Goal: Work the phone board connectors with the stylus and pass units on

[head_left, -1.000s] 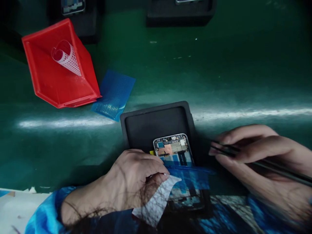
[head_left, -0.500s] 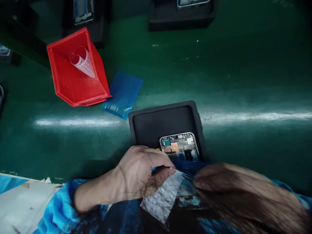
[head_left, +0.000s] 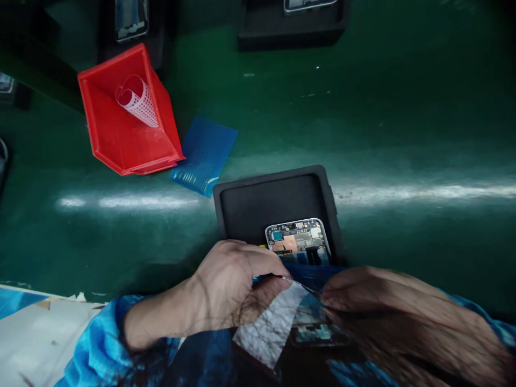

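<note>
An opened phone (head_left: 298, 243) with its circuit board showing lies in a black foam tray (head_left: 258, 201) on the green bench. My left hand (head_left: 229, 285) is closed, pinching a sheet of blue film (head_left: 318, 271) with a white backing (head_left: 270, 322) over the phone's lower half. My right hand (head_left: 387, 306) is closed around dark tweezers (head_left: 310, 290), whose tip touches the film beside my left fingers. Both wrists wear blue patterned sleeves.
A red plastic bin (head_left: 124, 134) holding a curled dotted liner (head_left: 137, 102) stands at the back left, with a blue dotted sheet (head_left: 205, 156) beside it. Further black trays (head_left: 290, 24) holding phones sit along the far edge. A white surface (head_left: 36, 344) lies at bottom left.
My right hand has swung left from beside the tray and brought the tweezers to the film at my left fingertips. The view shifted, so the bin sits further right. My left hand keeps its pinch.
</note>
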`<state>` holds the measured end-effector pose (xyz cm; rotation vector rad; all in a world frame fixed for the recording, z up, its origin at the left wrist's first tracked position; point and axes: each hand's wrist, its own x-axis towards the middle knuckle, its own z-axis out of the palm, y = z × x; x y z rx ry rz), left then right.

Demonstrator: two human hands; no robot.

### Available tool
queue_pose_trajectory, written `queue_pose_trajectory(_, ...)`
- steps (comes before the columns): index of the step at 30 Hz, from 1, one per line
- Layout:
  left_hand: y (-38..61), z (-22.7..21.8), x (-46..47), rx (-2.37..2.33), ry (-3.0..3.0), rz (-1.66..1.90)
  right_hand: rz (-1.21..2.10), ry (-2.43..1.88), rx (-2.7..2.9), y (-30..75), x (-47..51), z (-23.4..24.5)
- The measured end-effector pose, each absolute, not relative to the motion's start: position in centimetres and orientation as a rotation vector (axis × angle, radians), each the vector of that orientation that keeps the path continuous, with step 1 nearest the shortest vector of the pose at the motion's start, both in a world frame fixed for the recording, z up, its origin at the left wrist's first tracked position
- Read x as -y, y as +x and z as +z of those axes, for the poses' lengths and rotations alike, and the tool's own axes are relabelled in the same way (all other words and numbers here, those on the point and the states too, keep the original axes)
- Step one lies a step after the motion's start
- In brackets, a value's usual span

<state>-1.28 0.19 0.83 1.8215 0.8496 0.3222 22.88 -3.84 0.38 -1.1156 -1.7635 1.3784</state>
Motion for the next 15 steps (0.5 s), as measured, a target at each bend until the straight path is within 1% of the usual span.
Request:
queue_pose_trajectory(5,-1.3,0.9,-0.3,-0.843,1.822,0.307,1.306,-1.039,1.914,23.0,4.8,0.0)
queue_pose_trajectory(11,-1.3,0.9,-0.3,-0.840,1.824,0.304,1.306,-1.067,1.897,23.2,5.3,0.0)
queue_pose_trajectory(15,-1.3,0.9,-0.3,-0.838,1.831,0.305,1.154,-1.050,1.951,22.7,4.7,0.3)
